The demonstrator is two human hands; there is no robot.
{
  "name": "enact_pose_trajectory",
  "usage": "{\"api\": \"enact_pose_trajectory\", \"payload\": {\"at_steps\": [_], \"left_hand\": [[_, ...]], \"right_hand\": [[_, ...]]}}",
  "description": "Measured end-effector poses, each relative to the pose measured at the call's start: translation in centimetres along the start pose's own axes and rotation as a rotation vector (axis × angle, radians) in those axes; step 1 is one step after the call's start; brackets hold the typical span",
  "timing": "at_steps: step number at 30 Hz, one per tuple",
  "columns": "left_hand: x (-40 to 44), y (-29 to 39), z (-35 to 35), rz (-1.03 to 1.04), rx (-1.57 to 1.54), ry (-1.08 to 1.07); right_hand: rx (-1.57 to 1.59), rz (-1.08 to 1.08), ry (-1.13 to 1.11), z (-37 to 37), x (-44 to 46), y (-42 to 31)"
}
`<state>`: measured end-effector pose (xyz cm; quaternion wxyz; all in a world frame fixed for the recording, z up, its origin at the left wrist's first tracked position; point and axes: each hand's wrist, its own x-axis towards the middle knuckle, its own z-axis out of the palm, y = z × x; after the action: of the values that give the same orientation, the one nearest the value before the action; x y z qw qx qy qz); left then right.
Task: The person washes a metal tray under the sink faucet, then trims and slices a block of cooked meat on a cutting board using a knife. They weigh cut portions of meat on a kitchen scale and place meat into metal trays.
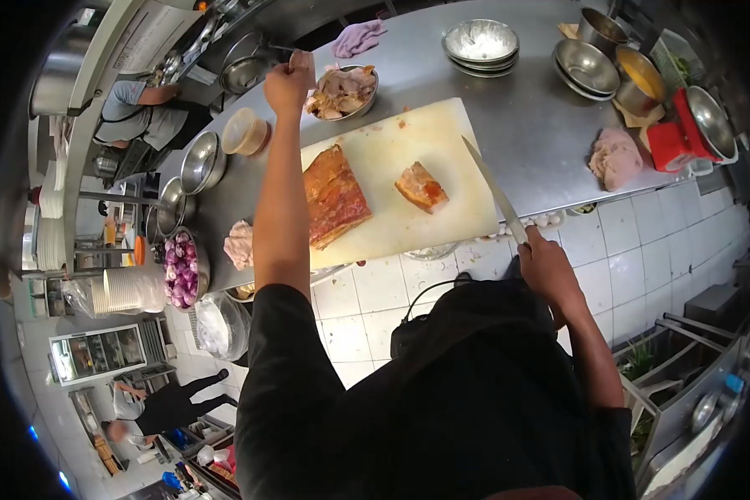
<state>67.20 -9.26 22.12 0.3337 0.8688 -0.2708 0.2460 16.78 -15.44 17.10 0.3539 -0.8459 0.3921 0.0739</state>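
My right hand (547, 265) grips the handle of a long knife (493, 185), its blade lying over the right edge of the white cutting board (383, 225). My left hand (287, 87) is stretched far forward, closed on a small pale-pink piece of meat (302, 62). Just right of that hand stands a metal bowl heaped with cut meat (342, 90). On the board rest a large slab of browned roast pork (335, 198), partly behind my left forearm, and a smaller cut chunk (422, 187).
Stacked metal bowls (481, 46), a red scale (683, 137) and pink cloths (615, 158) share the steel counter (550, 158). At left are red onions (180, 268) and a plastic tub (245, 133). Two other people (154, 117) are in the kitchen, away from the board.
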Motion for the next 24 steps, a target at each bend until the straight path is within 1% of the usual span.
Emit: {"api": "enact_pose_trajectory", "payload": {"at_steps": [1, 2, 4, 5, 7, 9, 10, 11, 13, 15, 17, 19, 21, 23, 24], "left_hand": [[-0.3, 0.1, 0.3, -0.043, 0.084, -0.022], [-1.0, -0.8, 1.0, -0.044, 0.085, -0.022], [-2.6, -3.3, 3.1, 0.094, 0.092, -0.234], [-3.0, -3.9, 3.6, 0.095, 0.09, -0.234], [-4.9, -3.8, 3.2, -0.004, -0.129, -0.316], [-5.3, -4.0, 1.9, -0.008, -0.122, -0.336], [-5.6, -3.3, 0.8, -0.008, -0.117, -0.352], [-6.4, -2.4, -0.3, 0.008, -0.078, -0.302], [-9.3, -1.3, -2.6, -0.025, -0.286, -0.32], [-16.0, 6.2, -8.3, -0.324, -0.455, -0.455], [-22.2, 6.8, -7.6, -0.409, -0.405, -0.602], [-25.7, 10.8, -7.8, -0.431, -0.318, -0.542], [-26.9, 12.7, -6.2, -0.407, -0.281, -0.532], [-27.5, 12.4, -4.0, -0.332, -0.205, -0.489], [-27.6, 12.1, -4.1, -0.362, -0.248, -0.514]], "right_hand": [[-0.002, 0.001, 0.003, 0.0, 0.1, -0.1], [-0.003, 0.001, 0.002, 0.1, 0.0, -0.2], [0.017, 0.012, 0.002, 0.1, -0.1, -0.3], [0.017, 0.013, 0.004, 0.2, 0.0, -0.2], [0.003, -0.016, 0.029, 0.6, -0.2, 0.2], [0.002, -0.028, 0.039, 0.9, -0.1, 0.4], [0.001, -0.042, 0.055, 0.9, 0.0, 0.5], [0.004, -0.024, 0.049, 0.8, 0.0, 0.6], [-0.014, -0.035, 0.045, 0.7, 0.2, 0.6], [0.004, -0.018, 0.053, 0.4, -0.3, 0.4], [0.014, -0.037, 0.06, -0.1, -0.7, 0.4], [0.017, -0.029, 0.074, -0.2, -1.1, 0.4], [0.013, -0.038, 0.081, -0.1, -1.3, 0.2], [0.01, -0.041, 0.078, 0.0, -1.5, 0.1], [0.015, -0.041, 0.076, 0.1, -1.5, 0.2]]}}
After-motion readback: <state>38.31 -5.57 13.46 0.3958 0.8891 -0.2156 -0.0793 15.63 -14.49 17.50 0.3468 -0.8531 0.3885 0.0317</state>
